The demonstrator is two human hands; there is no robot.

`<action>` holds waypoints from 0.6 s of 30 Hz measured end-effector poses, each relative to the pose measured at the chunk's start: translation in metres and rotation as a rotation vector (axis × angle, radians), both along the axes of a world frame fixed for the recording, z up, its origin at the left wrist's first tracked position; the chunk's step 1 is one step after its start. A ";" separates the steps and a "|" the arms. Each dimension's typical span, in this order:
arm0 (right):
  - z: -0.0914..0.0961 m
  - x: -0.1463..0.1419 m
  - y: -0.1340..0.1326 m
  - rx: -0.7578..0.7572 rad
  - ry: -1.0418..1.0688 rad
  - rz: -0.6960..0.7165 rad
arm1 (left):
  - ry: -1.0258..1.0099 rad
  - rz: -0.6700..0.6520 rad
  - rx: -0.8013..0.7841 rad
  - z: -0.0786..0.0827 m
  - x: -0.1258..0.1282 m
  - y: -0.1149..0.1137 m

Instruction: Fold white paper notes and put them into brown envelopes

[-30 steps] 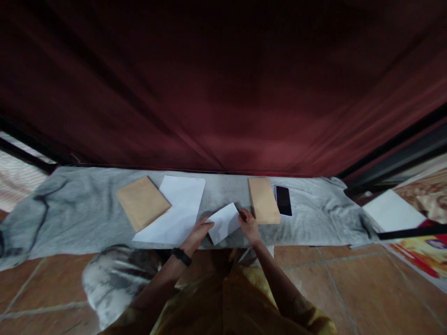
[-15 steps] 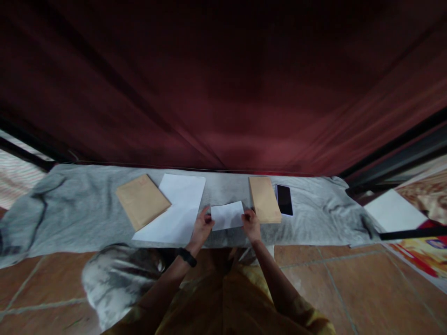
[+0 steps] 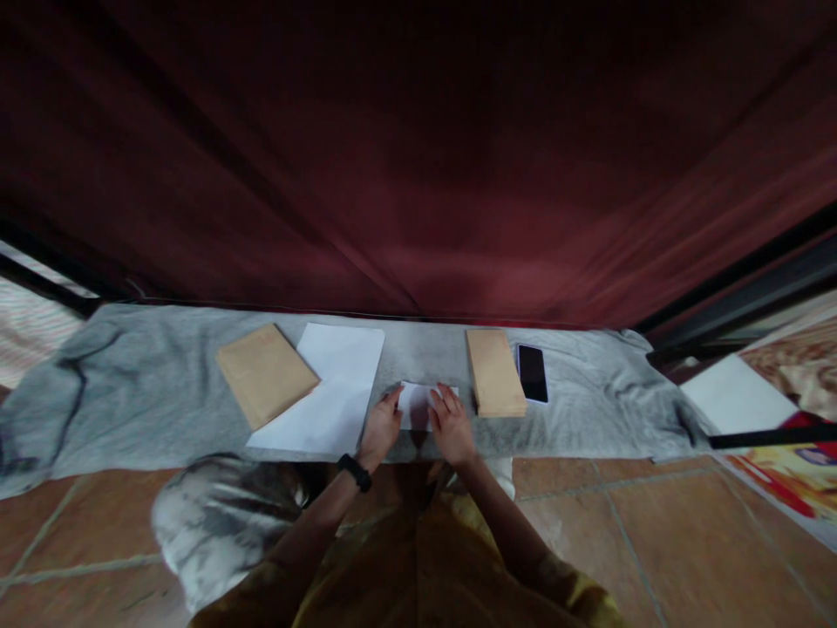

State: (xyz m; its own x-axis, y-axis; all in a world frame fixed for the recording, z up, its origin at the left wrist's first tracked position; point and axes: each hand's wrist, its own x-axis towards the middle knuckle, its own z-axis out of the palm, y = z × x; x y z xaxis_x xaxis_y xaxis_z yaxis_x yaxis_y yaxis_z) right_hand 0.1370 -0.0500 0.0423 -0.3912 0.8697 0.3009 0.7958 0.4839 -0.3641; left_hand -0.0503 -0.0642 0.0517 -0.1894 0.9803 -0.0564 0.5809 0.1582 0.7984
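Note:
A small folded white paper [image 3: 416, 408] lies on the grey cloth in front of me. My left hand [image 3: 382, 429] is at its left edge, fingers closed on the border; the thumb side is partly hidden. Over the paper's right part rests my right hand [image 3: 451, 426], its fingers stretched out and a little apart, touching the top face. To the left, large white sheets [image 3: 346, 366] lie partly under brown envelopes [image 3: 268, 375]. A stack of narrow brown envelopes [image 3: 495, 373] lies right of my right hand.
A phone [image 3: 532, 373] lies beside the narrow envelopes. The grey cloth [image 3: 602, 392] covers a long, low surface, with a dark red fabric wall [image 3: 418, 218] behind it. Farther right are a white sheet [image 3: 738, 394] and a dark metal bar [image 3: 772, 436].
The paper has gone from being held up at both sides to lying flatter on the cloth. My right hand has moved left from its right edge onto its top.

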 end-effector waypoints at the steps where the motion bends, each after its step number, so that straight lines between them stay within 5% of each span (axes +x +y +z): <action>1: -0.002 -0.003 0.000 -0.009 -0.025 0.014 | 0.019 -0.012 0.007 0.001 0.000 0.000; 10: -0.018 -0.003 0.000 -0.051 -0.137 0.047 | 0.175 -0.058 0.095 0.003 0.021 -0.024; 18: -0.019 0.002 0.005 -0.057 -0.116 0.097 | 0.703 -0.371 0.181 -0.010 0.040 -0.051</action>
State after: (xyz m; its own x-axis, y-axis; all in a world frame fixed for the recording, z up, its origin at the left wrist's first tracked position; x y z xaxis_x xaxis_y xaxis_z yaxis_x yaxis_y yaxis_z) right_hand 0.1387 -0.0451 0.0233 -0.5037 0.8404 0.2000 0.7847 0.5419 -0.3010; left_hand -0.0103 -0.1150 0.0419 0.2178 0.9686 0.1201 0.9450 -0.2401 0.2222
